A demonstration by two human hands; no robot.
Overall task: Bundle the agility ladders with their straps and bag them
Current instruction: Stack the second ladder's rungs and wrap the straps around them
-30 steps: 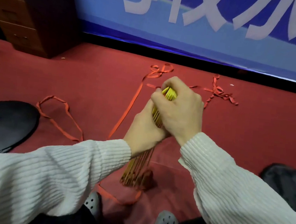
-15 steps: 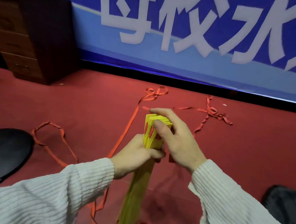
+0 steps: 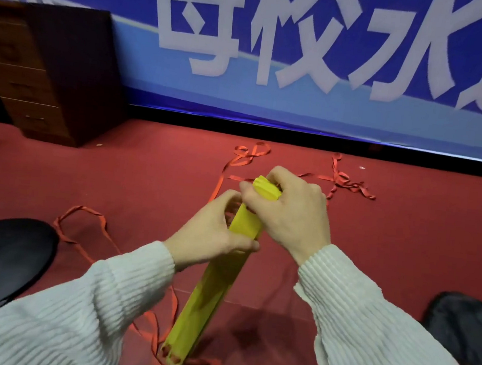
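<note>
We've squared the yellow rungs (image 3: 214, 286) into a tight stack standing on the red floor (image 3: 145, 178), left hand (image 3: 210, 232) gripping mid-stack, right hand (image 3: 290, 211) clamping the top; straps (image 3: 349, 185) still loose, so wrapping's next.

School hall: red carpet (image 3: 143, 190), blue lettered banner (image 3: 308, 40).

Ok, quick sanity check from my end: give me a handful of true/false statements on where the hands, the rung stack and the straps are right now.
1. Both hands grip the yellow rung stack. True: left hand mid-stack, right hand at the top.
2. The stack lies flat on the carpet. False: it stands tilted, lower end on the red carpet.
3. The red straps are wound tight round the stack. False: they trail loose across the carpet.
4. A dark wooden cabinet stands at far left. True.
</note>
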